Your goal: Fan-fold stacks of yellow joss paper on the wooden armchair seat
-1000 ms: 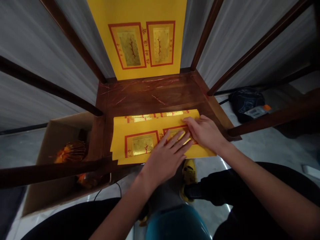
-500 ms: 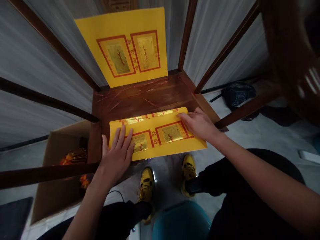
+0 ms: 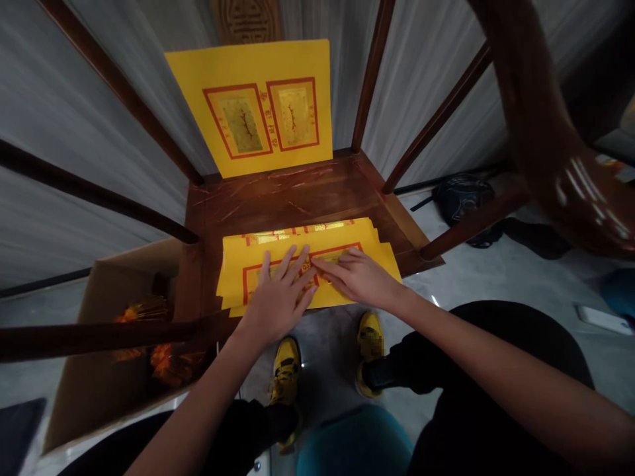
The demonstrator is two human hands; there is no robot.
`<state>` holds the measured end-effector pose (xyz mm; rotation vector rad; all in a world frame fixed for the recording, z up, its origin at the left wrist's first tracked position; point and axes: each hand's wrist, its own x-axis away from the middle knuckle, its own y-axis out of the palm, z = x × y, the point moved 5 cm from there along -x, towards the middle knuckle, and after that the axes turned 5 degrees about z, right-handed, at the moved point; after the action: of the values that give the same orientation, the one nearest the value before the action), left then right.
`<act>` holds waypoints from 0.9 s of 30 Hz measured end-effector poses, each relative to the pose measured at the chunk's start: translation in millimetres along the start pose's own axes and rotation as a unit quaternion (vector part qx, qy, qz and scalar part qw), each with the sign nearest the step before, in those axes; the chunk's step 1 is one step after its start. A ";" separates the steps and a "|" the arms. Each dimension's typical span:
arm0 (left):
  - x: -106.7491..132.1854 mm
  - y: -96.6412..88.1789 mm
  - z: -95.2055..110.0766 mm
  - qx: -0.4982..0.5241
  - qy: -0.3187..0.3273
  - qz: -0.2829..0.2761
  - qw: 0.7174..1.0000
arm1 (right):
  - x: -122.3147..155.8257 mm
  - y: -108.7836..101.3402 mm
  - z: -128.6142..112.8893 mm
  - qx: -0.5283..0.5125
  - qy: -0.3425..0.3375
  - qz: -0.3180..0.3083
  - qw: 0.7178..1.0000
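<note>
On the front of a wooden chair seat (image 3: 278, 198) lie folded sheets of yellow joss paper (image 3: 231, 264), printed with red frames and gold foil. My left hand (image 3: 278, 291) rests on the front panel with its fingers spread. Close beside it, my right hand (image 3: 360, 274) presses on the same panel, forefinger stretched toward the middle and touching the paper; its other fingers are partly curled. The fingertips of both hands nearly meet at the centre. Another yellow joss paper sheet (image 3: 268, 56) stands upright against the chair's back, its two framed gold squares showing.
Thin red strips (image 3: 292, 175) lie on the seat. Wooden spindles and armrests (image 3: 446, 112) surround it. A cardboard box (image 3: 84, 390) holding orange and red folded paper pieces (image 3: 173, 363) stands at the left. A dark bag (image 3: 461, 198) lies at the right, a teal stool (image 3: 354, 446) below.
Both hands have moved from the paper's outer parts toward its middle. The front sheets now sit slightly offset, with a lower edge showing at the right and bottom left.
</note>
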<state>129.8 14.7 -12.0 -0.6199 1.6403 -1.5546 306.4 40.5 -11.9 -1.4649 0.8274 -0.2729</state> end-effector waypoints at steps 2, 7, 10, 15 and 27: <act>7.0 0.9 -12.2 0.000 -0.029 0.000 1.000 | 6.3 -4.4 5.6 -0.035 0.014 -0.001 0.999; 28.9 -2.9 -45.6 -0.023 -0.121 -0.004 0.992 | 29.2 -20.0 32.1 -0.201 0.112 -0.019 0.973; 35.1 -7.5 -50.4 -0.055 -0.126 -0.007 0.991 | 36.2 -25.7 45.7 -0.248 0.147 -0.033 0.957; 17.0 -24.2 -19.8 -0.094 -0.008 0.010 0.996 | 27.0 -31.2 51.2 -0.157 0.163 -0.088 0.970; -52.4 -98.7 -2.8 -0.143 0.064 0.209 0.965 | -38.0 -103.7 11.3 0.104 -0.016 0.150 0.983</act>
<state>142.0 44.5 95.1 -0.2932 1.9636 -1.0788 319.5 59.2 96.8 -1.1305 0.9506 -0.1031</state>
